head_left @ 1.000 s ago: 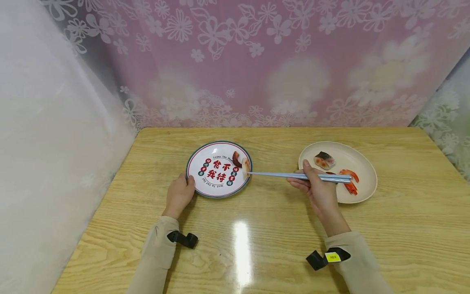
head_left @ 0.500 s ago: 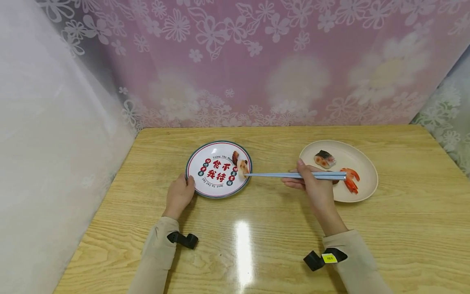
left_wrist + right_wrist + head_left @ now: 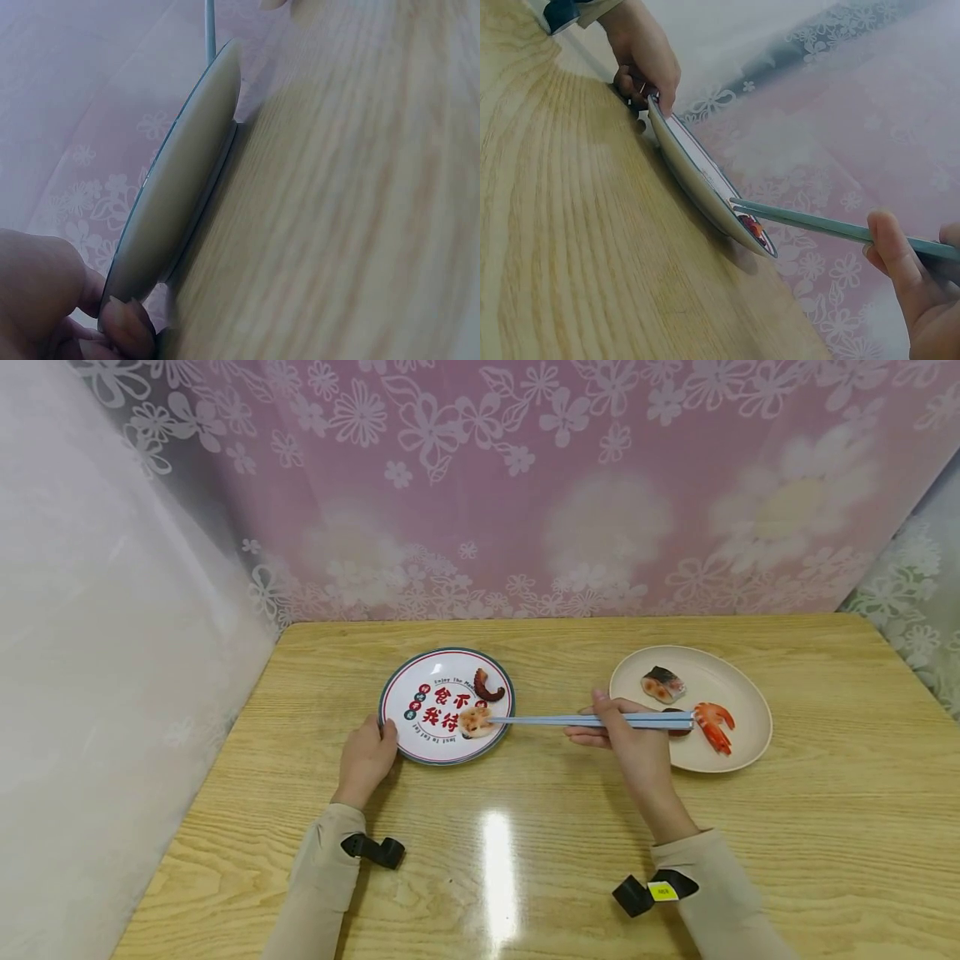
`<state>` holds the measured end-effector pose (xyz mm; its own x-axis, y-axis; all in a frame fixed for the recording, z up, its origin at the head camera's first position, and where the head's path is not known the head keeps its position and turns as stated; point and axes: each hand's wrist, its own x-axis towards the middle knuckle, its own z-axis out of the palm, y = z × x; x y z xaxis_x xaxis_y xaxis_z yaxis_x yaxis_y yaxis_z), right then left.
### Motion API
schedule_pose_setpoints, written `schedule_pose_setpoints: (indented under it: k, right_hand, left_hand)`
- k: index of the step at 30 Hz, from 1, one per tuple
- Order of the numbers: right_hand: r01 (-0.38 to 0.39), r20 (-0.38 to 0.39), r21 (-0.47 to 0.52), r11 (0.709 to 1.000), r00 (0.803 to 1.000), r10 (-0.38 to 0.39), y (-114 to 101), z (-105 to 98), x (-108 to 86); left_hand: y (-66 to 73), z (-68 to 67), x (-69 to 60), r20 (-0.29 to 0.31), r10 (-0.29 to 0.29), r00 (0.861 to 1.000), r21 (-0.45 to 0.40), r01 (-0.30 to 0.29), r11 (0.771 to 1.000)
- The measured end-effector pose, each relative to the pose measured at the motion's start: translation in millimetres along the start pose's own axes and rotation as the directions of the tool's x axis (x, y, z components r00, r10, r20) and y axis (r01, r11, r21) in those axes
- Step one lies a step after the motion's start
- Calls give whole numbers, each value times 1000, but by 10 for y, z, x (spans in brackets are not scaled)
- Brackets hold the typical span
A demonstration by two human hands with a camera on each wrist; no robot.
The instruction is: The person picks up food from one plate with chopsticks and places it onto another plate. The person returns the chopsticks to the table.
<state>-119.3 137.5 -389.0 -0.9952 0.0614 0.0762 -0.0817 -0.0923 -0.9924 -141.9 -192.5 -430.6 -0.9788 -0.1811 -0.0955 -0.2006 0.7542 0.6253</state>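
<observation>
My left hand (image 3: 365, 762) pinches the left rim of a round white plate (image 3: 450, 666) with red lettering; in the left wrist view, thumb and fingers grip its edge. My right hand (image 3: 641, 764) holds pale blue chopsticks (image 3: 543, 720), which point left. Their tips touch a whitish, browned piece of food (image 3: 474, 722) low on the plate's right half. Just above it lies a curled, dark reddish-brown octopus tentacle (image 3: 491, 692). The right wrist view shows the chopsticks (image 3: 810, 220) reaching over the plate's rim, their tips slightly apart.
On the right stands a beige oval plate (image 3: 701, 668). It bears a dark-skinned fish slice (image 3: 663, 685), orange-red shrimp (image 3: 716, 728) and a dark red piece (image 3: 679, 732) partly covered by my right hand. Beneath everything is a wooden table (image 3: 420, 877); a pink floral curtain (image 3: 465, 510) hangs behind.
The whitish food piece has shifted left and slightly down across the round plate, away from the tentacle. The chopsticks and right hand have moved left along with it. My left hand stays put.
</observation>
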Motion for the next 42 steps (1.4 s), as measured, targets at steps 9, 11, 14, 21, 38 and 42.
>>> schedule_pose_setpoints:
  k: [9, 11, 14, 21, 38, 42]
  right_hand:
    - [39, 29, -61, 997, 999, -37, -21, 63, -37]
    - [37, 42, -75, 996, 999, -34, -19, 78, -49]
    - [48, 49, -85, 995, 998, -43, -8, 102, -61]
    - [112, 49, -81, 990, 993, -108, 9, 151, -73]
    - [249, 102, -122, 961, 966, -237, 40, 221, -116]
    - [265, 80, -86, 960, 963, -259, 32, 206, -107]
  left_hand:
    - [-7, 0, -10, -9, 3, 1000, 9, -3, 1000]
    - [-7, -2, -13, -6, -1, 1000, 5, 1, 1000]
    - [-6, -4, -17, -5, -3, 1000, 4, 3, 1000]
    - [-11, -7, -25, -8, 5, 1000, -1, -5, 1000]
    - [-7, 4, -3, -14, 12, 1000, 22, -12, 1000]
    - [-5, 3, 4, -11, 10, 1000, 16, -10, 1000]
